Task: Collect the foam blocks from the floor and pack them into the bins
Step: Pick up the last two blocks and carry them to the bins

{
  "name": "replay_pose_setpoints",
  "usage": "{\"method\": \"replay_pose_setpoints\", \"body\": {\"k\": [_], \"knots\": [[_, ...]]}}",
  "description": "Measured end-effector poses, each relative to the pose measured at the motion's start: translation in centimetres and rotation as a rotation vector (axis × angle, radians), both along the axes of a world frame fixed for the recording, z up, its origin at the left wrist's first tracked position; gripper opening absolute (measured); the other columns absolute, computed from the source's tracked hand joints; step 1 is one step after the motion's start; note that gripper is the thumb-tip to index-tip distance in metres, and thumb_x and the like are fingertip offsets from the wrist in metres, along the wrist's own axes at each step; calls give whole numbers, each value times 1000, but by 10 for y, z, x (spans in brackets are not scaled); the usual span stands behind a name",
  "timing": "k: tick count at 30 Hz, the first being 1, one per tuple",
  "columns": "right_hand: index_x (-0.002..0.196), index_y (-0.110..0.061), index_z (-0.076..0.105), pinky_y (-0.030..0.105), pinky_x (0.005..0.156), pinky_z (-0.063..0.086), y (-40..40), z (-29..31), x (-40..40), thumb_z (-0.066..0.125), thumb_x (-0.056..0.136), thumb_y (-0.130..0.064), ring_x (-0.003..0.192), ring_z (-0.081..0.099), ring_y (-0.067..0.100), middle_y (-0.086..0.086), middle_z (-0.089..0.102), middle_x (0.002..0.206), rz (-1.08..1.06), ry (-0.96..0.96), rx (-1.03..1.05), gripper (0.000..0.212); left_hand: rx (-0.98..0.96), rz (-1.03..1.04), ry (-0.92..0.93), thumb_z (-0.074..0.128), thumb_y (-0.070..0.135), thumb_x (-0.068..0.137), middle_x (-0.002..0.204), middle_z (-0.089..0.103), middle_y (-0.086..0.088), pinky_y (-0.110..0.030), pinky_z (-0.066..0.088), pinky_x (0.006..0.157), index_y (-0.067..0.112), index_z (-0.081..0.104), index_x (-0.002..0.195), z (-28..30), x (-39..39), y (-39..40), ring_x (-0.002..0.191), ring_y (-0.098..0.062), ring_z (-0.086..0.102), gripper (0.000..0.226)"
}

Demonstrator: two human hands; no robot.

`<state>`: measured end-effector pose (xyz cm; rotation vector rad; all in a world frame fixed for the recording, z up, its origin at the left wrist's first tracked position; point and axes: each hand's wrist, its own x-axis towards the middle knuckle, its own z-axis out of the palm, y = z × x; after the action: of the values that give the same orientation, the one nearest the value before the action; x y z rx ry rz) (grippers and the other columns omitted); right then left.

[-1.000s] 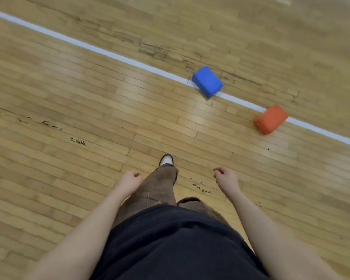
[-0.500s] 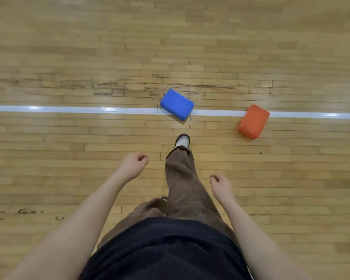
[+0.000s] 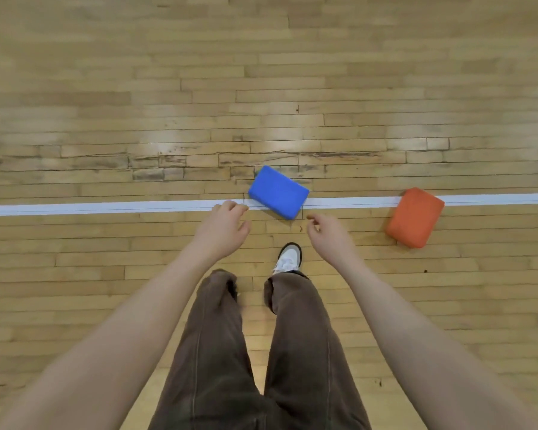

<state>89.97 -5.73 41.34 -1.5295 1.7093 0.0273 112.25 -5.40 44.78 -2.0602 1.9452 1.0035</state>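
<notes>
A blue foam block (image 3: pixel 277 192) lies on the wooden floor across a white painted line (image 3: pixel 106 207). An orange foam block (image 3: pixel 414 217) lies to its right, also on the line. My left hand (image 3: pixel 224 227) is stretched out just left of the blue block, fingers curled and apart, holding nothing. My right hand (image 3: pixel 326 230) hovers just below the block's right corner, fingers loosely curled, also empty. Neither hand touches the block. No bin is in view.
My legs in brown trousers and one white shoe (image 3: pixel 289 258) stand just short of the blue block. Worn, cracked boards (image 3: pixel 174 162) run behind the line. Bare wooden floor spreads on all sides.
I have stepped closer to the blocks. Both arms have reached forward, and my hands now flank the blue block instead of hanging near my legs.
</notes>
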Motion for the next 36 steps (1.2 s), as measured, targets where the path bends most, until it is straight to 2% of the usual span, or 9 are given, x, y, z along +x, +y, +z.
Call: {"method": "replay_pose_setpoints", "body": {"k": [6,10,16,20,22,25,31,33,36], "knots": [[128,-21,53,43,90,47,-64,-127,23,41,96,-24,105,54,20,4,51,125,-106,-50,35,35,48,-153,-49,43,40,95,149,31,-5,-41,35,103,24,31,145,-132,6,-69,128,-32,39,54],[133,-23,50,44,94,44,-93,-238,27,40,96,-26,111,51,26,6,48,129,-14,53,35,38,47,-191,-25,44,42,94,151,29,-4,-44,34,104,24,30,145,-254,5,-95,129,-33,37,55],[145,-33,31,43,98,42,-127,-394,6,46,94,-45,126,43,27,2,29,148,105,159,118,54,58,-195,-18,48,49,91,156,15,-2,-42,25,111,33,25,147,-430,-6,-129,136,-35,25,62],[146,-37,23,44,97,43,-128,-468,5,46,87,-61,125,43,28,-2,26,148,148,231,123,68,89,-191,-70,57,63,79,158,-4,3,-50,17,112,43,11,147,-512,-7,-145,141,-42,5,84],[145,-38,23,43,94,43,-121,-490,9,45,84,-67,122,40,31,-2,25,145,170,311,68,71,48,-236,-139,61,70,70,157,-12,3,-53,17,110,48,2,145,-539,-3,-146,140,-44,6,98],[143,-40,24,45,90,45,-113,-503,15,45,78,-75,117,35,34,-2,22,144,168,409,-22,77,-76,-254,-122,66,71,64,156,-15,-1,-48,33,104,50,0,145,-566,3,-140,132,-40,24,107],[147,-45,4,46,93,42,-100,-509,27,57,69,-75,124,31,39,-3,-1,156,62,369,-6,98,-308,-279,-54,63,67,69,158,7,-9,-43,40,91,38,27,145,-573,6,-137,105,-38,44,89],[147,-44,8,44,96,40,-100,-508,23,61,73,-68,125,30,40,-4,-2,158,8,296,-30,94,-344,-280,-52,61,67,72,157,14,-10,-44,39,92,35,33,144,-567,5,-139,105,-40,45,84],[145,-42,25,44,101,36,-100,-500,20,59,81,-58,133,22,36,-6,11,157,-69,172,-125,74,-350,-249,-80,54,69,75,155,21,-8,-42,34,95,33,36,143,-547,-1,-145,112,-40,43,79]]}}
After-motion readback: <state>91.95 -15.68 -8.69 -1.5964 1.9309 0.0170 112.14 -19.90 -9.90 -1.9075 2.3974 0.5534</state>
